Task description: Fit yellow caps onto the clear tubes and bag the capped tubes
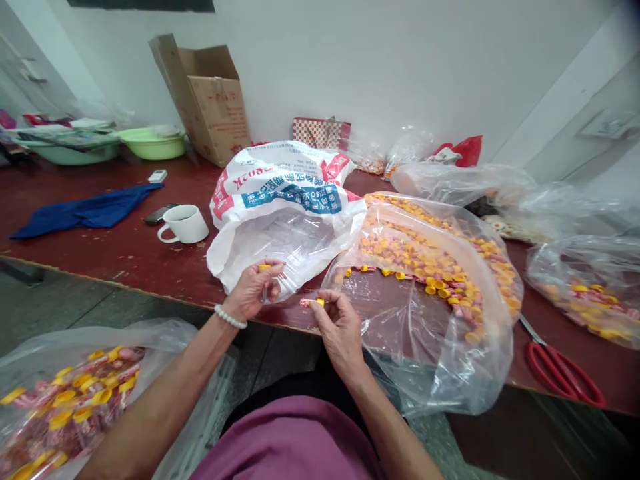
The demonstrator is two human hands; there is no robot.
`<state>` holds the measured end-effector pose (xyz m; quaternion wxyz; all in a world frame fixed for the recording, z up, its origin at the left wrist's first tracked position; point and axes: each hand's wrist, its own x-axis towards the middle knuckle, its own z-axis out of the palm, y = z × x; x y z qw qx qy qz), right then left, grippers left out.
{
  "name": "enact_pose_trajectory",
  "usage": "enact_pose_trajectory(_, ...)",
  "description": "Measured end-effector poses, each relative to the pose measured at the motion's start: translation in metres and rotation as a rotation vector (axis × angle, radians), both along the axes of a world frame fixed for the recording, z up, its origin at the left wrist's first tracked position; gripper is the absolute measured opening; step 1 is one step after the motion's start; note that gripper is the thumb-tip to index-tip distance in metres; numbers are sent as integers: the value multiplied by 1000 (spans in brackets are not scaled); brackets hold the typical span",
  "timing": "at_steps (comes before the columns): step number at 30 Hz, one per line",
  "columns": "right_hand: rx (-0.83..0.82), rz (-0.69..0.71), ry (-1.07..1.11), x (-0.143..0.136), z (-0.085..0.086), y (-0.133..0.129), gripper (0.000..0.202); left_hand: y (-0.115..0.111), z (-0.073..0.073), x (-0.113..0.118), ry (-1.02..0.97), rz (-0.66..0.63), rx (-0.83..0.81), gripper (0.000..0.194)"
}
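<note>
My left hand (257, 288), with a pale bead bracelet at the wrist, is closed in a pinch on a small piece with a yellow part (265, 267) at the mouth of a white printed sack (287, 180). Clear plastic pieces (300, 230) lie inside that sack. Between the thumb and fingers of my right hand (340, 327) is a small yellow-capped tube (311, 303) with a pink-and-white pattern, above the table's front edge. To its right, a clear plastic bag (450, 373) lies open, with many similar yellow-capped pieces (435, 257) in it.
Red-handled scissors (565, 373) lie at the right edge. Another bag of yellow-capped tubes (75, 400) is at lower left, with a further bag (590, 287) far right. A white mug (187, 225), blue cloth (85, 212), cardboard box (217, 113) and green basin (153, 143) stand on the red table.
</note>
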<state>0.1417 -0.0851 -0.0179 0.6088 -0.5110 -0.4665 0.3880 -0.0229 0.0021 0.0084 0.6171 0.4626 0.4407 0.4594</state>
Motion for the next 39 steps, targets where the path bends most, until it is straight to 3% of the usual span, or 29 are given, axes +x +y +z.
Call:
enact_pose_trajectory(1,7,0,41,0,2,1,30,-11,-1,5,-132,-39,-68,38)
enact_pose_trajectory(3,19,-14,102,4,5,3,27,-31,-7,14,-214,-101,-150,35)
enact_pose_trajectory(7,44,-97,104,19,9,3,26,-58,-17,22,-210,-234,-250,29)
enact_pose_trajectory(13,106,-64,25,23,9,2,23,-73,-13,31,-123,-497,-229,35)
enact_pose_trajectory(17,100,-74,-21,28,7,2,22,-72,-15,30,-52,-527,-231,40)
enact_pose_trajectory(22,22,161,-314,35,9,-9,20,-74,-15,35,-122,-564,-209,27)
enact_pose_trajectory(24,31,195,-377,36,9,-15,22,-75,-13,40,-164,-546,-214,24)
enact_pose_trajectory(28,166,225,-498,34,4,-23,63,-77,-11,47,-205,-495,-256,22)
enact_pose_trajectory(30,219,221,-568,33,1,-23,71,-77,-11,48,-204,-471,-281,22)
enact_pose_trajectory(34,190,152,-649,31,2,-20,50,-77,-12,50,-77,-444,-248,25)
enact_pose_trajectory(39,184,221,-797,30,13,-15,43,-77,-12,52,40,-435,-148,26)
